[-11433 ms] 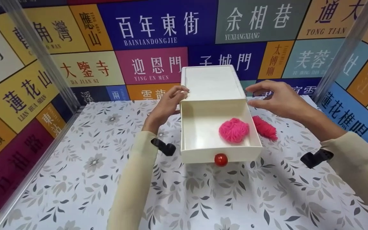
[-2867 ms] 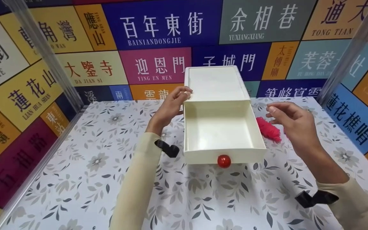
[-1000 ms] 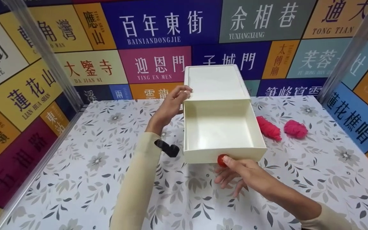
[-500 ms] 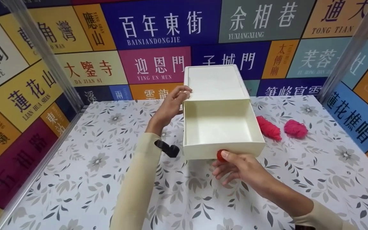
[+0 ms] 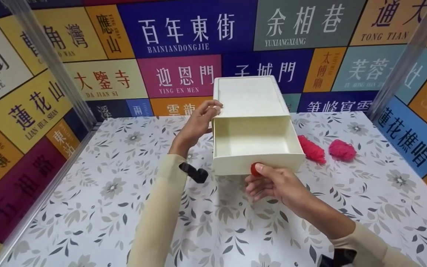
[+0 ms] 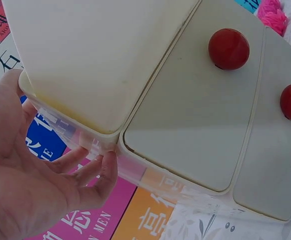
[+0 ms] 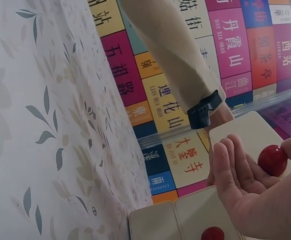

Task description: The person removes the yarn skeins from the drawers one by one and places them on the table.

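Note:
A white drawer cabinet [image 5: 250,96] stands on the table with its top drawer [image 5: 228,165] pulled well out, its bare floor showing. My right hand [image 5: 278,183] is at the drawer front, thumb and fingers pinching the round red knob [image 7: 272,160]. At the cabinet's left side, my left hand [image 5: 198,120] holds the upper front corner. In the left wrist view, its fingers [image 6: 108,172] lie against the cabinet's side wall, and two lower drawers [image 6: 195,110] are closed, each with a red knob [image 6: 228,49]. Right of the cabinet lie a red-pink yarn bundle [image 5: 311,149] and a pink yarn ball [image 5: 342,150].
A table covering [image 5: 109,207] with a grey leaf and flower pattern spreads around the cabinet. Walls of coloured street-name signs [image 5: 187,27] rise close behind and at both sides. Clear corner posts [image 5: 52,66] stand left and right.
The pink yarn ball, earlier inside the drawer, now lies on the table. My right hand has gone to the knob, and the drawer has slid partway back in. My left hand stays put.

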Tool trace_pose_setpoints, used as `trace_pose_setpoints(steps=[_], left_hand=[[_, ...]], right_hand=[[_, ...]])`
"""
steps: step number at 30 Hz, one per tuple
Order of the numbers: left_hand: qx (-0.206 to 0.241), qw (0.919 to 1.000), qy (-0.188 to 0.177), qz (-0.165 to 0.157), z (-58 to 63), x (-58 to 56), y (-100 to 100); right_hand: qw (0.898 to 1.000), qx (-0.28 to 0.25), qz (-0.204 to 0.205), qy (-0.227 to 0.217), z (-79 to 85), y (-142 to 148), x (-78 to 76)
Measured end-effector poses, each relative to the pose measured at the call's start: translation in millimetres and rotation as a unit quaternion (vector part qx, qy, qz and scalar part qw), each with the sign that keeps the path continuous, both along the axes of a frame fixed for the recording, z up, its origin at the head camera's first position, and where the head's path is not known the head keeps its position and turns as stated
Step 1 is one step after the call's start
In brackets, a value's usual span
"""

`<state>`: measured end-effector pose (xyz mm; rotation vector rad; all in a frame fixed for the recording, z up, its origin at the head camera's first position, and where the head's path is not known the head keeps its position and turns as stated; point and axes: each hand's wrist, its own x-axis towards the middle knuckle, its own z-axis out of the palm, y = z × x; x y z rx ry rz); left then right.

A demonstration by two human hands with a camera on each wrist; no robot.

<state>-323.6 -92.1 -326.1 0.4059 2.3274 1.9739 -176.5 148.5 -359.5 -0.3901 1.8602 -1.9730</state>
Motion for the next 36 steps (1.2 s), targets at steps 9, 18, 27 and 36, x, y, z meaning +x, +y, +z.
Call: trace_pose_setpoints(steps=[9,18,27,36], left_hand=[[-0.001,1.0000,-0.002,0.005,0.2,0.4,0.5],[-0.006,1.0000,-0.003,0.007,-1.4,-0.2,0.7],[-0.006,1.0000,0.002,0.004,0.3,0.6,1.8],[-0.006,1.0000,0.000,0.003,-0.5,-0.3,1.8]], right_hand=[[1.000,0.000,-0.020,0.014,-1.2,-2.7,-15.3],[0.999,-0.017,-0.040,0.007,-2.6,-8.3,-34.9],[0.996,-0.029,-0.083,0.004,-1.6,-14.7,-51.9],[0.995,-0.006,-0.101,0.011,0.7,-17.3,-71.0]])
